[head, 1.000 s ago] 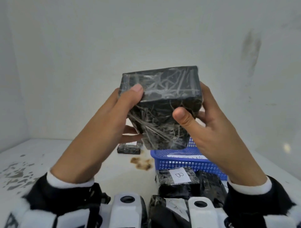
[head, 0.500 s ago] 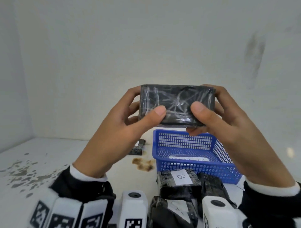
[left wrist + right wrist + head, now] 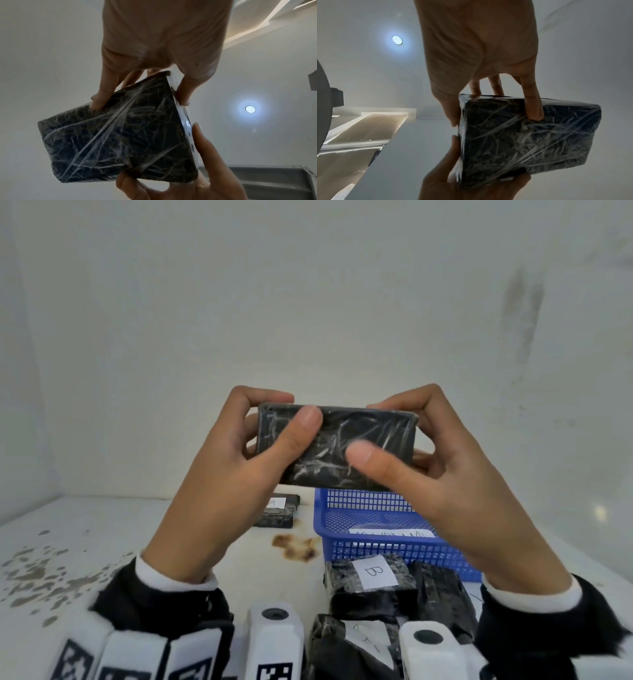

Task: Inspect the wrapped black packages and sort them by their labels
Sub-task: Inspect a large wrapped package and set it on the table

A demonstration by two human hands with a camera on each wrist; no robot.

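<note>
Aloft, both hands (image 3: pixel 239 474) (image 3: pixel 455 484) grip one wrapped black package (image 3: pixel 337 448)

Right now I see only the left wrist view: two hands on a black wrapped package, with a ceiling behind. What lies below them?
Observer: A blue basket stands on the white table, below the held package.
Operator: Are there other packages?
Observer: Yes. A package labelled B lies in front of the basket, nearer the person.
Operator: Does the held one show a label on the person's side?
Observer: No. The face turned to the head camera shows only wrinkled wrap, with the thumbs of the left hand and right hand on it.
</note>
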